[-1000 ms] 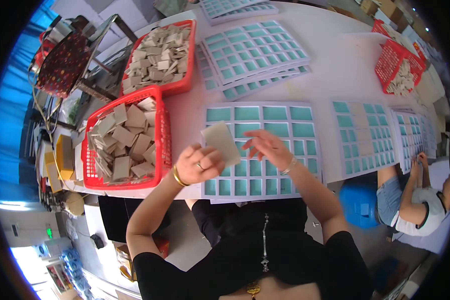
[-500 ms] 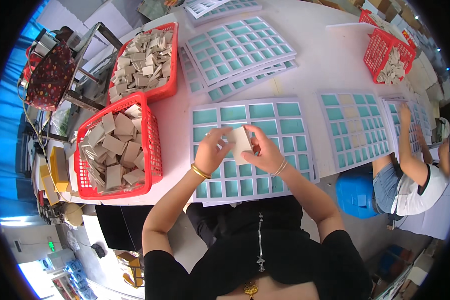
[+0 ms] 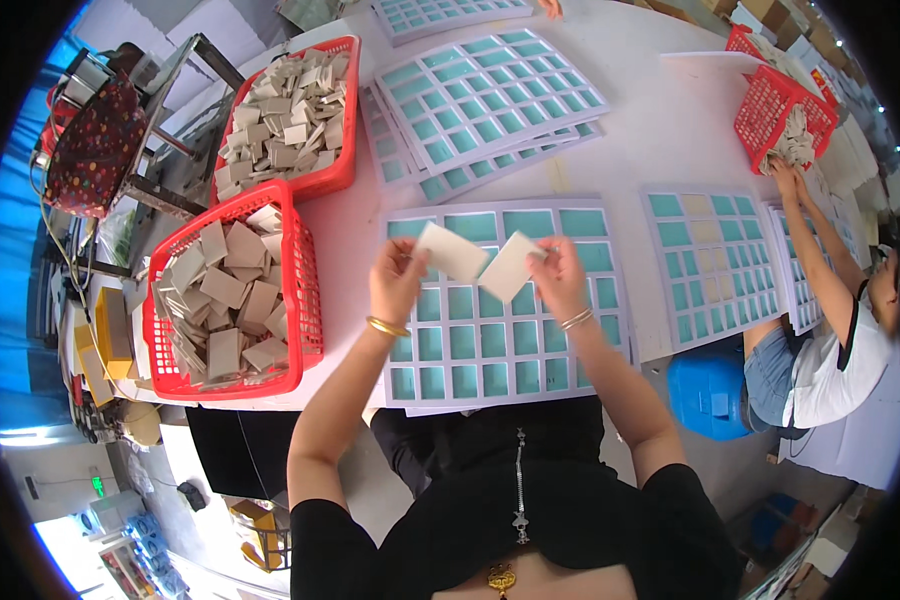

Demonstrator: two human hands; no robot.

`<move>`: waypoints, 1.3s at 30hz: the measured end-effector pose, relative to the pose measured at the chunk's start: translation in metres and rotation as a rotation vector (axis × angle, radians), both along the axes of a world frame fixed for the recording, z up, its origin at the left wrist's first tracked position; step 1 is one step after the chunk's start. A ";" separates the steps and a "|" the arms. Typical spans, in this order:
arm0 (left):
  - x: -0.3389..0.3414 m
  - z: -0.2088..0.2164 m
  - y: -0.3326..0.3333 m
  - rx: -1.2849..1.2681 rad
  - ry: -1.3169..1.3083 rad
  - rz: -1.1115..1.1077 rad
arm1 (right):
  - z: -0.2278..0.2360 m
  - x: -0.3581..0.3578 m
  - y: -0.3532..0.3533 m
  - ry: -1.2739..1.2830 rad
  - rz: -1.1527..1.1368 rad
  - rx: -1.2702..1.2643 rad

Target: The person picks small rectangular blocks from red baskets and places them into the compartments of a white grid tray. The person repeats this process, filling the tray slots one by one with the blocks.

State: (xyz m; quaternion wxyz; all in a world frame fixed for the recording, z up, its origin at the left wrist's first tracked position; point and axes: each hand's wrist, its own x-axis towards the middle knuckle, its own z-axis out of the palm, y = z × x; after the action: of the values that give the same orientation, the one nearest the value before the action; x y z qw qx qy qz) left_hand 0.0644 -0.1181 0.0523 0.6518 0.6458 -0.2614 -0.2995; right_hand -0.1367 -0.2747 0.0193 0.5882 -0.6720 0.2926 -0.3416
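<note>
A white framed tray (image 3: 462, 382) with a grid of turquoise-bottomed compartments lies on the table in front of me. Above its upper half, my left hand (image 3: 398, 283) pinches a flat cream rectangular tile (image 3: 451, 252) by its left end. My right hand (image 3: 562, 282) grips a second cream tile (image 3: 506, 268) by its right side. Both tiles are tilted toward each other, their inner edges close together. At the left, a red plastic basket (image 3: 308, 290) holds a heap of similar cream tiles.
Behind the near basket stands another red basket (image 3: 348, 130) of smaller tiles. Stacked grid trays (image 3: 490, 100) lie beyond mine. To the right are a partly filled tray (image 3: 710, 262), a co-worker (image 3: 825, 370) reaching into a red basket (image 3: 760, 105), and a blue stool (image 3: 705, 393). Another person's hand (image 3: 550, 8) shows at the far edge.
My hands have moved apart, and the tiles held together between them are now split, one in each hand. The co-worker's arms have reached forward to the red basket.
</note>
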 end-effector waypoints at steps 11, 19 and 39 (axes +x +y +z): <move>0.038 -0.029 -0.064 0.265 -0.008 -0.065 | 0.039 -0.003 -0.032 -0.050 -0.127 0.194; 0.021 -0.040 -0.082 0.330 -0.098 0.001 | 0.003 -0.012 -0.044 -0.109 -0.087 0.052; 0.018 -0.047 -0.070 0.433 -1.193 0.079 | 0.010 0.005 -0.022 0.135 0.013 0.100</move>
State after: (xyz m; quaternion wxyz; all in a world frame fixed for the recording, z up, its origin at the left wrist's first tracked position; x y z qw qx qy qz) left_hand 0.0819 -0.1878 0.0055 0.2594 0.8280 -0.4890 0.0899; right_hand -0.1313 -0.2967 0.0296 0.6022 -0.6653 0.3437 -0.2767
